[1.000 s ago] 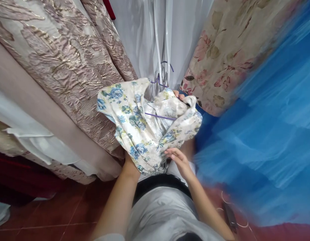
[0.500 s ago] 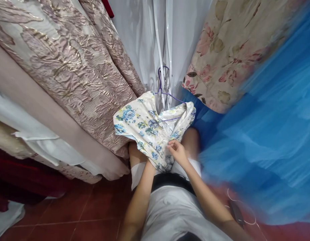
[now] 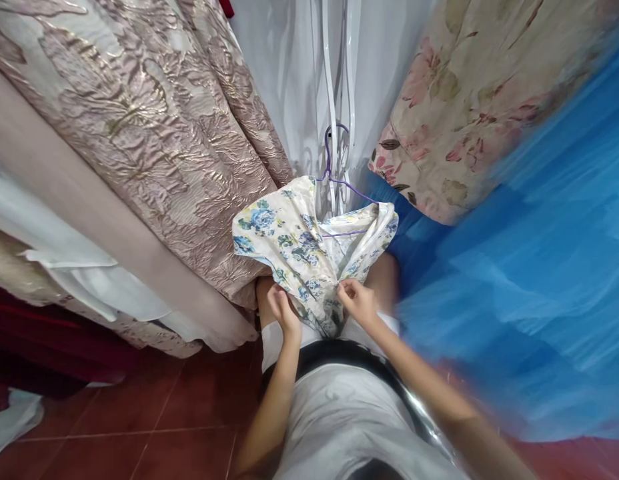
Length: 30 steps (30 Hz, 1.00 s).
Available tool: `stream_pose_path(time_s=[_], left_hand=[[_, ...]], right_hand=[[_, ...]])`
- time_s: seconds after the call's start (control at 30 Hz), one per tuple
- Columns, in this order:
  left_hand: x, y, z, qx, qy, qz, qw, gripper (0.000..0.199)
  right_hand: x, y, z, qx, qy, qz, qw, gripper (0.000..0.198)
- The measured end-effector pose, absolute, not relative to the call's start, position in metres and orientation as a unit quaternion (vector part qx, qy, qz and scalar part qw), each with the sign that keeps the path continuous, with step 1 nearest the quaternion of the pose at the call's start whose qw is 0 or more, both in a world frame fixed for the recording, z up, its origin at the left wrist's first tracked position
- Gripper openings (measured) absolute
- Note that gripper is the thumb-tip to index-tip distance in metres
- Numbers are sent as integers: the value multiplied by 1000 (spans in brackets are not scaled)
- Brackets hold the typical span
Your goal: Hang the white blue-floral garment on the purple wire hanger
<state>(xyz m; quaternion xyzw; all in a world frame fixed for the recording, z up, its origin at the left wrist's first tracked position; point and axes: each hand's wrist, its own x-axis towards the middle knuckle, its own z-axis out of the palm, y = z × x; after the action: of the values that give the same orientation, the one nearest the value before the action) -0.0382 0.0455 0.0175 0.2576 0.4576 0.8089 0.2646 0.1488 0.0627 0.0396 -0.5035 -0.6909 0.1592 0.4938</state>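
Observation:
A white blouse [image 3: 294, 237] with blue flowers hangs on a purple hanger [image 3: 328, 167], its lower part lying over my lap. My right hand [image 3: 358, 301] is pinched on the blouse front, at the bottom of the V neckline. Beside the left edge of the blouse is my left hand [image 3: 285, 312], with its fingers curled in. Whether those fingers hold anything is hidden. The hanger hook goes round a white metal rod [image 3: 350, 87].
On the left hang a pink and gold brocade garment [image 3: 154, 127] and other cloths. A floral cloth [image 3: 439, 133] and blue sheer fabric [image 3: 529, 267] hang at the right. Red tiles [image 3: 189, 413] cover the floor.
My left hand has come out from under the blouse to its left side. The right hand stays at the neckline. The view has shifted slightly.

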Motion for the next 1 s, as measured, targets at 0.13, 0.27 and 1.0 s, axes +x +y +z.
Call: stream_pose_path(time_s=[0.13, 0.27, 1.0], left_hand=[[-24, 34, 17, 528, 481, 698, 43, 24], [6, 37, 21, 682, 454, 566, 93, 13], [32, 2, 21, 735, 481, 432, 205, 26]], right_hand=[[175, 72, 62, -338, -823, 37, 455, 19], [183, 81, 90, -195, -891, -53, 407, 18], [158, 199, 234, -240, -820, -242, 460, 32]])
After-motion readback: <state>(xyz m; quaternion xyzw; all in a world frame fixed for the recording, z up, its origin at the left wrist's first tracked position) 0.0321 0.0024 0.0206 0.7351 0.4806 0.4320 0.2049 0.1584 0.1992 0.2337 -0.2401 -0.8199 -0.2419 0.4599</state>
